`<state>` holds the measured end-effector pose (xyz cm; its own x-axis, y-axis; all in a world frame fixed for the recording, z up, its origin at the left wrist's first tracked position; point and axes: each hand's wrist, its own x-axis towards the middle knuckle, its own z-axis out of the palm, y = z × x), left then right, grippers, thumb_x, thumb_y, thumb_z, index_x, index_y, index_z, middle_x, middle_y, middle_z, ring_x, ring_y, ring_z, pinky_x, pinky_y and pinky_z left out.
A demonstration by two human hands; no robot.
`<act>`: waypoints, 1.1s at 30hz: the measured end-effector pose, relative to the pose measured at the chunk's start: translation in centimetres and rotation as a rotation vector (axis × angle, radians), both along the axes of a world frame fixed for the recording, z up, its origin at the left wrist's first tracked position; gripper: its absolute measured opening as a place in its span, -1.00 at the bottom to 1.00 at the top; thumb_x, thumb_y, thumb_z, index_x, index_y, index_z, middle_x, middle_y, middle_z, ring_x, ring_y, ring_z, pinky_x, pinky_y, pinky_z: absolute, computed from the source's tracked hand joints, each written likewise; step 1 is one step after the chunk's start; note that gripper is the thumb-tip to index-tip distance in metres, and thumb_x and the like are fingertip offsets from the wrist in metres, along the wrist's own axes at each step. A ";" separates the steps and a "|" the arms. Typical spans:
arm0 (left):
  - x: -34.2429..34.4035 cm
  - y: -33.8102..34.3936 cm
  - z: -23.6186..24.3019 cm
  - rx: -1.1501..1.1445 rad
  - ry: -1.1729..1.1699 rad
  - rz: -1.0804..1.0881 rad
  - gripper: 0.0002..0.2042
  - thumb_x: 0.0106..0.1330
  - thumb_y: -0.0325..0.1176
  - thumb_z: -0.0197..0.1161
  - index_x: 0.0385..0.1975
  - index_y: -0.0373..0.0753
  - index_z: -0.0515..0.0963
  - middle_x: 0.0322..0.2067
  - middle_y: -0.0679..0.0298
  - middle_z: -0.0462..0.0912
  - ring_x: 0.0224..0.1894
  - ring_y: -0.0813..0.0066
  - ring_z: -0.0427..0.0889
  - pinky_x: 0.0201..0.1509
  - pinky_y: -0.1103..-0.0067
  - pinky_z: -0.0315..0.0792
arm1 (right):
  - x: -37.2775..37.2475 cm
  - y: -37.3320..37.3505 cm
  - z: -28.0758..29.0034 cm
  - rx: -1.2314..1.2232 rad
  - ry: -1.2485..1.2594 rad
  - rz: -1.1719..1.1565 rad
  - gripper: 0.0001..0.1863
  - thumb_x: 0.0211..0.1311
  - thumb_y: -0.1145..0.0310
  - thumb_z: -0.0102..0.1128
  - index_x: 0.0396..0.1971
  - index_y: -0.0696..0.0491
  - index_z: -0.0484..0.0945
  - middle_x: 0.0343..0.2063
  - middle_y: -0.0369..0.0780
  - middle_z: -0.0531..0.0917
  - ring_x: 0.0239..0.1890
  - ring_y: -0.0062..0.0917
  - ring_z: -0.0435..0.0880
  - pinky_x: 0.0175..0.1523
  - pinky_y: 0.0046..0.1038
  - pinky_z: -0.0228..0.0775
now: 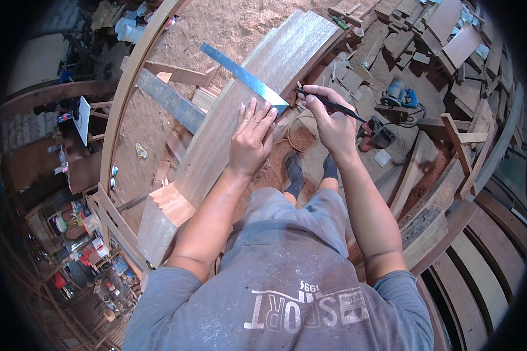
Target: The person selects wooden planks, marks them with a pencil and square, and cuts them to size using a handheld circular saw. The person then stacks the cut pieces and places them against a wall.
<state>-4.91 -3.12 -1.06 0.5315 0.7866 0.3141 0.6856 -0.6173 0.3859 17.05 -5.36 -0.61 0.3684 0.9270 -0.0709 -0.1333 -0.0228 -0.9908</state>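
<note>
I stand on a sawdust floor point(228, 23) in a crowded wood shop, offcuts point(404, 35) and a blue power tool point(399, 95) scattered to my right. A wide curved plank point(240, 117) runs before me. My left hand point(252, 137) lies flat, fingers spread, pressing a steel square point(243, 75) onto it near its right edge. My right hand point(329, 117) pinches a dark pencil point(334, 106), tip at the square's end just beside that edge
</note>
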 end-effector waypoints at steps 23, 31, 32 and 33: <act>0.3 -0.1 0.3 0.004 0.045 -0.007 -0.65 0.42 -0.54 0.39 0.20 -0.32 0.68 0.31 0.02 0.67 0.48 -0.16 0.51 0.57 -0.11 0.32 | 0.4 3.2 2.0 -0.051 -0.177 0.245 -0.79 0.44 0.47 0.34 -0.01 0.18 0.78 -0.25 -0.16 0.86 -0.15 -0.53 0.87 0.00 -0.47 0.68; 0.6 -0.1 0.9 -0.028 0.014 -0.005 -0.67 0.41 -0.55 0.39 0.16 -0.34 0.68 0.31 -0.01 0.67 0.48 -0.17 0.51 0.58 -0.11 0.31 | 0.4 4.3 2.2 -0.077 -0.308 0.342 -0.77 0.40 0.43 0.34 -0.03 0.14 0.79 -0.21 -0.08 0.88 -0.15 -0.39 0.90 -0.01 -0.39 0.73; 0.6 -0.1 0.9 -0.030 0.010 -0.003 -0.67 0.41 -0.55 0.39 0.16 -0.34 0.67 0.30 -0.01 0.67 0.48 -0.17 0.51 0.58 -0.11 0.30 | 0.3 4.3 2.3 -0.069 -0.307 0.348 -0.77 0.40 0.42 0.34 -0.03 0.14 0.79 -0.21 -0.08 0.88 -0.15 -0.39 0.90 -0.01 -0.39 0.73; 0.6 -0.1 0.8 -0.033 0.005 -0.003 -0.67 0.41 -0.55 0.38 0.15 -0.34 0.67 0.30 -0.02 0.68 0.48 -0.17 0.51 0.58 -0.11 0.30 | 0.3 4.4 2.4 -0.062 -0.306 0.354 -0.76 0.40 0.41 0.34 -0.03 0.14 0.79 -0.21 -0.09 0.88 -0.16 -0.38 0.90 -0.01 -0.38 0.73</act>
<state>-4.33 -3.27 -0.23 0.5352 0.7951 0.2853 0.6862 -0.6062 0.4021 17.30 -0.97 1.79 0.0432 0.9968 -0.0676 0.1910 -0.0747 -0.9787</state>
